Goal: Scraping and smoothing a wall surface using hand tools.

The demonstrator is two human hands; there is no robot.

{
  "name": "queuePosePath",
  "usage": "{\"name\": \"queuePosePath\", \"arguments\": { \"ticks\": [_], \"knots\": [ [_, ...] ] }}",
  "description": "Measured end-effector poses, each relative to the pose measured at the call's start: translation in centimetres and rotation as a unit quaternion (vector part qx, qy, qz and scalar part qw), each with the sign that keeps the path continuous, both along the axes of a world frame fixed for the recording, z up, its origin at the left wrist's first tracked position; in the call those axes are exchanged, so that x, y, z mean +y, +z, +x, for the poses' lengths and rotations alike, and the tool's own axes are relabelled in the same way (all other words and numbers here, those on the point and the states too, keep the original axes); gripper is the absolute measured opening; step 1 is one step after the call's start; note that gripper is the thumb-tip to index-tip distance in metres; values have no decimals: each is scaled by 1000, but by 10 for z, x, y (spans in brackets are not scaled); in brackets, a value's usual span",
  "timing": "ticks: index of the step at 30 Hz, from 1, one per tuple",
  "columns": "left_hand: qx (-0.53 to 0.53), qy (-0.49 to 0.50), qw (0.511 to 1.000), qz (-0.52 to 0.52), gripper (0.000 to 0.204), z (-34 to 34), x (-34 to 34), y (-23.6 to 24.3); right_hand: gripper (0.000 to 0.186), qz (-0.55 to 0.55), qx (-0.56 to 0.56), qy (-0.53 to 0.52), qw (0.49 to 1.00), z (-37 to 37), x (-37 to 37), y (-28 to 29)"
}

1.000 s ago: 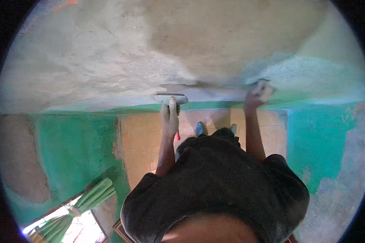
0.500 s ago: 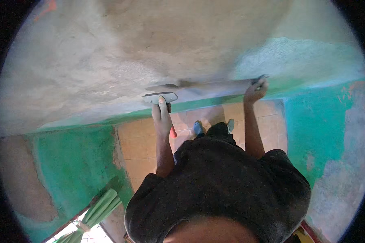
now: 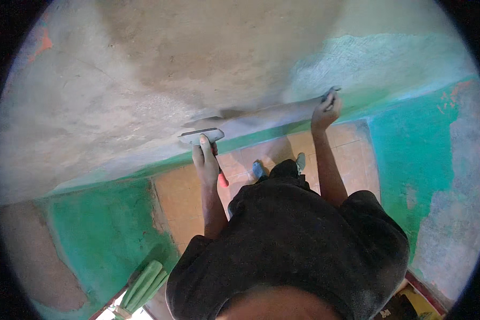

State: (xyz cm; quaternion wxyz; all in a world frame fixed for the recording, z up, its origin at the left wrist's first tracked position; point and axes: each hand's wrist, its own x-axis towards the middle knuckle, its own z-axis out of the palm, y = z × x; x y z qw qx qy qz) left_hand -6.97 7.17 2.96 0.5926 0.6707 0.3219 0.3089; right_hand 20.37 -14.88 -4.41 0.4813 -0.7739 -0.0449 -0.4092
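Note:
My left hand (image 3: 204, 160) is closed around a wide putty knife (image 3: 210, 135), its thumb pressed on the pale broad blade. A red handle end (image 3: 223, 180) shows below that hand. The blade is held close in front of the patchy plastered wall (image 3: 197, 58); whether it touches is unclear. Farther right, my right hand (image 3: 325, 113) is closed on a small dark tool (image 3: 330, 94) at the wall, by a pale bluish patch (image 3: 352, 61). My fingers hide most of this tool, so its kind does not show.
Below the wall lies a tiled floor (image 3: 181, 192), with my feet on it. Green side walls with bare plaster patches stand at left (image 3: 106, 229) and right (image 3: 410, 170). A tied green curtain (image 3: 146, 285) hangs by a bright opening at the lower left.
The view has turned and shifted slightly, so the wall and both hands appear farther left. More of the red handle shows below my left hand. Both hands keep their grip.

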Motion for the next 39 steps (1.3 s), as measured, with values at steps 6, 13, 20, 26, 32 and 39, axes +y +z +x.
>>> {"name": "queuePosePath", "arguments": {
  "ticks": [6,13,20,26,32,39],
  "knots": [
    [-16,-12,1000,-2,43,4,-5,8,12,-67,-48,81,993,-30,23,11],
    [-19,-25,999,-13,43,-2,-11,14,13,-19,-72,-57,996,30,-22,47],
    [-10,-46,999,-20,40,2,-11,3,15,-107,-95,57,988,-27,24,20],
    [-13,-48,998,-25,41,10,-16,12,13,23,14,69,997,-18,21,-20],
    [-10,-36,999,-31,43,-2,-9,5,12,90,43,-3,995,5,8,-33],
    [23,-19,999,-33,40,-12,-4,-7,13,121,107,96,982,-40,52,-27]
  ]
}}
